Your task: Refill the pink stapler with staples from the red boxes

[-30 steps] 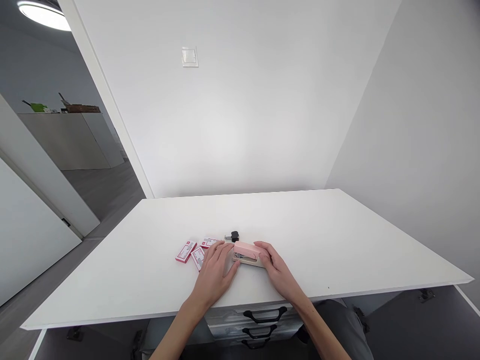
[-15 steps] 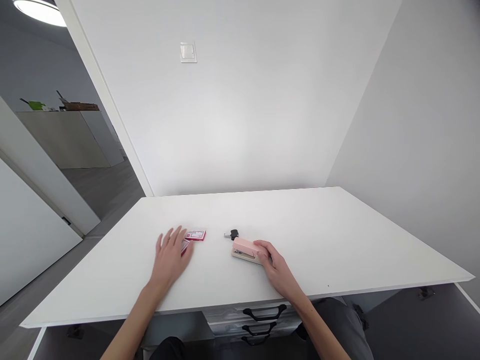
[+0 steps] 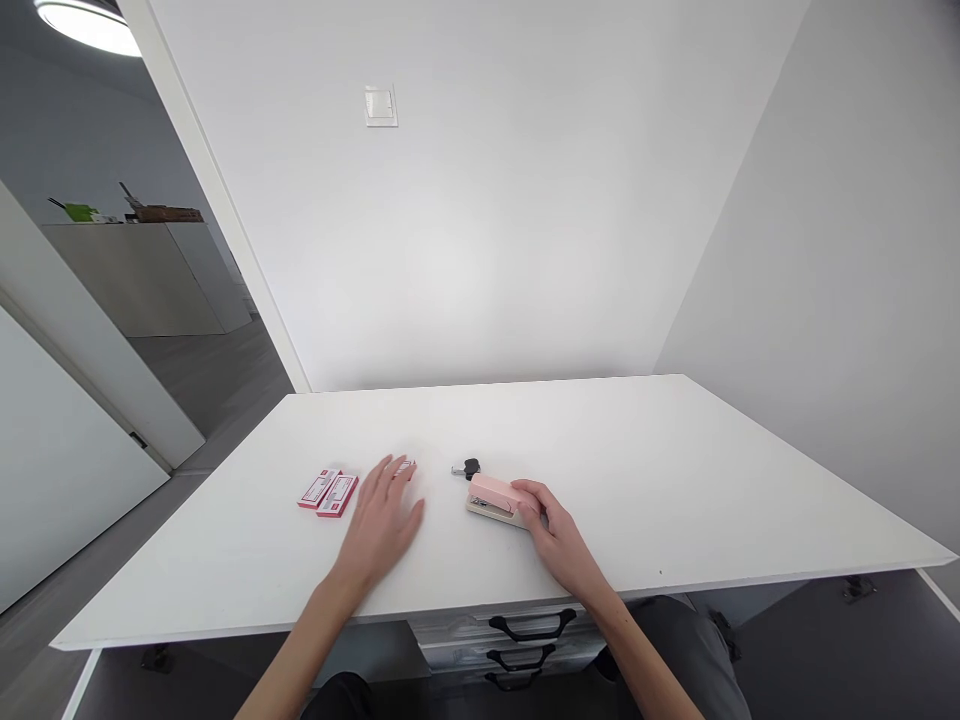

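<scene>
My right hand (image 3: 559, 538) grips the back end of a pink and cream stapler (image 3: 493, 493), which lies on the white table. My left hand (image 3: 377, 525) is open, its fingers spread over a small red and white box (image 3: 406, 469) that they partly cover. To the left of that hand, two similar boxes lie side by side at a slant, a left one (image 3: 319, 487) and a right one (image 3: 339, 495). Just beyond the stapler's front end rests a key with a black head (image 3: 471, 467).
The white table (image 3: 660, 480) stands against a wall with a light switch (image 3: 381, 105). Below its front edge are drawers with black handles (image 3: 532, 626). A doorway opens at the left, showing a cabinet (image 3: 135, 280) beyond.
My left hand has moved right, off the nearer box to the farther one. Two boxes now lie uncovered side by side at the left. My right hand stays on the stapler.
</scene>
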A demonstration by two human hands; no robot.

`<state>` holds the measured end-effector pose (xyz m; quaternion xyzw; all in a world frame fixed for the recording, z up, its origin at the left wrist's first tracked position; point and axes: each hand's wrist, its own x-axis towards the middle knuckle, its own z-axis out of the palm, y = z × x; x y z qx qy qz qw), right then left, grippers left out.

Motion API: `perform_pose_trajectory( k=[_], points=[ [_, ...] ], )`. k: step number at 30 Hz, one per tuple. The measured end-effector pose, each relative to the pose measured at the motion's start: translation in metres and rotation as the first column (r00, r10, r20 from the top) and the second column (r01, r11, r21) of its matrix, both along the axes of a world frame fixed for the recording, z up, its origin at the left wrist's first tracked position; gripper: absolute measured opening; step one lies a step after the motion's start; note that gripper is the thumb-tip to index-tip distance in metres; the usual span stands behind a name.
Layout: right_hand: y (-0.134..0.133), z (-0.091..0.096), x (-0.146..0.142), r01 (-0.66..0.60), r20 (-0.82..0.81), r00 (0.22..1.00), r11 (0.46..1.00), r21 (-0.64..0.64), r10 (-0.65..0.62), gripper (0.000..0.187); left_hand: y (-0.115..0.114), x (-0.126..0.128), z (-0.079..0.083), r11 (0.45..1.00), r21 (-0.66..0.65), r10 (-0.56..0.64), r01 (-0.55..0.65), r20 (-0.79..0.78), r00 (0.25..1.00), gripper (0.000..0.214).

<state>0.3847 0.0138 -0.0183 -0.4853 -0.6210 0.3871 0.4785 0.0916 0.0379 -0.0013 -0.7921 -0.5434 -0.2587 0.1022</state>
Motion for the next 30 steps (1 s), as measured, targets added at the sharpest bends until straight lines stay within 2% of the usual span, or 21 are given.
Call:
perform_pose_trajectory(
  k=[5,10,12,14,19,22,24,26,28,30],
  points=[
    [0.003,-0.005,0.001,0.059,-0.052,0.997,0.998,0.037,-0.057,0.037,0.016,0.039,0.003,0.980,-0.061,-0.191,0.190,-0.025,0.981,0.047],
    [0.009,-0.013,0.003,0.123,-0.086,0.989,0.992,-0.013,-0.124,0.040,0.042,0.055,0.009,0.946,-0.103,-0.319,0.308,-0.130,0.939,0.045],
    [0.010,-0.014,0.003,0.113,-0.088,0.989,0.993,-0.024,-0.115,0.039,0.053,0.054,0.010,0.957,-0.080,-0.289,0.279,-0.155,0.945,0.041],
    [0.009,-0.014,0.003,0.102,-0.088,0.991,0.994,-0.031,-0.104,0.039,0.064,0.047,0.010,0.982,-0.058,-0.190,0.182,-0.168,0.967,0.036],
    [0.006,-0.011,0.003,0.081,-0.089,0.992,0.996,-0.048,-0.085,0.038,0.082,0.006,0.010,0.997,-0.008,0.074,-0.076,-0.136,0.988,0.037],
    [0.006,-0.010,0.003,0.082,-0.094,0.992,0.995,-0.052,-0.087,0.037,0.076,-0.016,0.011,0.977,0.044,0.212,-0.208,-0.095,0.973,0.044],
    [0.006,-0.010,0.003,0.082,-0.098,0.991,0.995,-0.057,-0.087,0.037,0.065,-0.021,0.012,0.970,0.065,0.237,-0.232,-0.086,0.968,0.045],
    [0.006,-0.010,0.003,0.080,-0.102,0.991,0.995,-0.060,-0.085,0.038,0.050,-0.016,0.012,0.985,0.051,0.169,-0.165,-0.098,0.981,0.042],
    [0.005,-0.009,0.002,0.081,-0.102,0.991,0.995,-0.059,-0.086,0.038,0.035,-0.005,0.010,0.999,0.000,0.052,-0.052,-0.092,0.994,0.037],
    [0.004,-0.009,0.002,0.080,-0.097,0.992,0.995,-0.062,-0.086,0.039,0.023,0.008,0.006,0.998,-0.062,-0.026,0.025,-0.017,1.000,0.033]
  ],
)
